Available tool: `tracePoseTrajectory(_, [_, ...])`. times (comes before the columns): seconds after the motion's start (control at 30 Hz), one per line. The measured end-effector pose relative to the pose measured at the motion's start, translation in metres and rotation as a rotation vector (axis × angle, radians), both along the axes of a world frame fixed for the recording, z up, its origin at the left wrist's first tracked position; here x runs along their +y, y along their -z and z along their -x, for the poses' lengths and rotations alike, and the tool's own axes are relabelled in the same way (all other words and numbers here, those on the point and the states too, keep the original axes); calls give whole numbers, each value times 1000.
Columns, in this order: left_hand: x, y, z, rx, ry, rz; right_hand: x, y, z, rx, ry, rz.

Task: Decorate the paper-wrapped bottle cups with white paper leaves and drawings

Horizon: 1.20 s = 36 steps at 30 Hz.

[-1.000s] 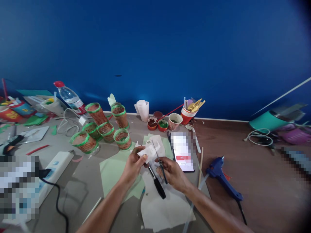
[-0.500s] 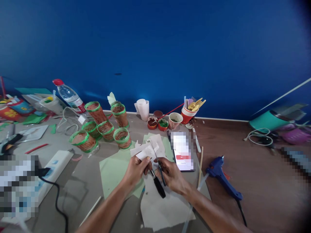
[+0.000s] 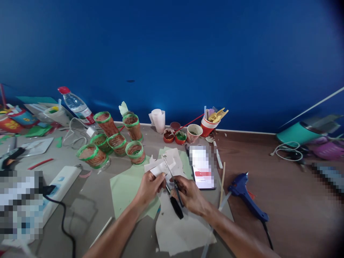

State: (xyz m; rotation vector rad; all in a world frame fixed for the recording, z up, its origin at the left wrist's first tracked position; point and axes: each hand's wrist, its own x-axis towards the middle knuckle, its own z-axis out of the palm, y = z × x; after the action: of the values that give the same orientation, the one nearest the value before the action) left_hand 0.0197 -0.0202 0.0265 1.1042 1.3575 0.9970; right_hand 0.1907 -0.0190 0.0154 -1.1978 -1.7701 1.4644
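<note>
My left hand (image 3: 152,186) pinches a small white paper piece (image 3: 159,170) between thumb and fingers. In my right hand (image 3: 192,195) is a pair of scissors (image 3: 176,188), its thin blades pointing up and left beside that paper. Whether the blades touch the paper I cannot tell. Between my hands, a black-handled tool (image 3: 176,208) lies slanted over a large white paper sheet (image 3: 185,233); its upper end is partly hidden. Beyond my fingers are torn white paper scraps (image 3: 174,159), with light green paper (image 3: 126,190) under and beside them.
Several brown cups with green rims (image 3: 135,152) stand behind left, near a plastic bottle (image 3: 76,105). Right of my hands are a phone (image 3: 202,173), a wooden stick (image 3: 222,184) and a blue glue gun (image 3: 245,195) with its cord. A power strip (image 3: 63,184) lies left.
The scissors' blades have swung slightly left and look closer together, and my right fingers have shifted a little. My left hand keeps its hold on the paper.
</note>
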Motion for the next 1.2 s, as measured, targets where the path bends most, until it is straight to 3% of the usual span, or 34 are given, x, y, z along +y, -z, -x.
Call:
tracePoseTrajectory(0.3, [-2,0,1,14,24,10,0,8,-1,33,-17,57])
tracePoseTrajectory(0.6, [-1,-3,2,23,31,22,-2,5,-2,42,-32,55])
tracePoseTrajectory(1.2, [1,9,7,-9,51,32,-1,2,-3,-14,-65,17])
